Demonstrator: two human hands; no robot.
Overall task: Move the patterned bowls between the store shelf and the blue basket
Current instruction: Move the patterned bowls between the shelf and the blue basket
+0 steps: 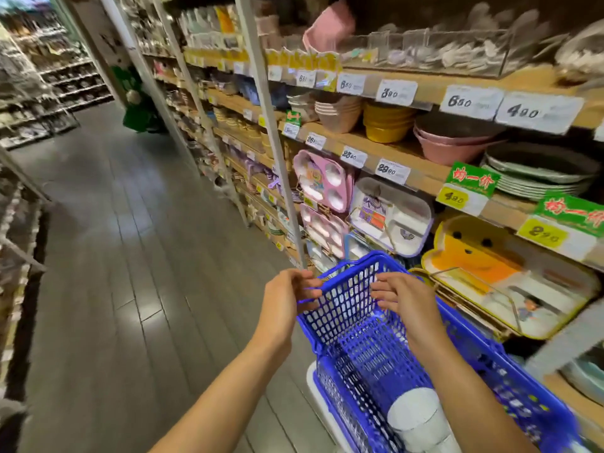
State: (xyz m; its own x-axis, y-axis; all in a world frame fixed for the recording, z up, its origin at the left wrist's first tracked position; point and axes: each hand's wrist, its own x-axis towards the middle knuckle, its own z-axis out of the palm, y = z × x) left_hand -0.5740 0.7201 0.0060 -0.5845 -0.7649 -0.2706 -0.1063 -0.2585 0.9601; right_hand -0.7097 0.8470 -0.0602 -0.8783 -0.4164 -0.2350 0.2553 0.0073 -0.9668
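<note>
Both hands are at the far end of the blue basket (376,338). My left hand (287,302) has its fingers curled around the basket's thin handle loops; my right hand (402,299) hovers half-open over the rim, holding nothing. Judgement: steadying the basket before loading. Below my right forearm, one white stack of bowls (418,416) sits inside; no pattern discernible. The store shelf (408,152) lies right of my hands.

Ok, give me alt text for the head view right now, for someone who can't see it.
Two bare hands, left hand and right hand, reach to the far end of a blue basket in a store aisle. White bowls sit stacked at its near end. Shelves of bowls, plates and price tags run along the right.
</note>
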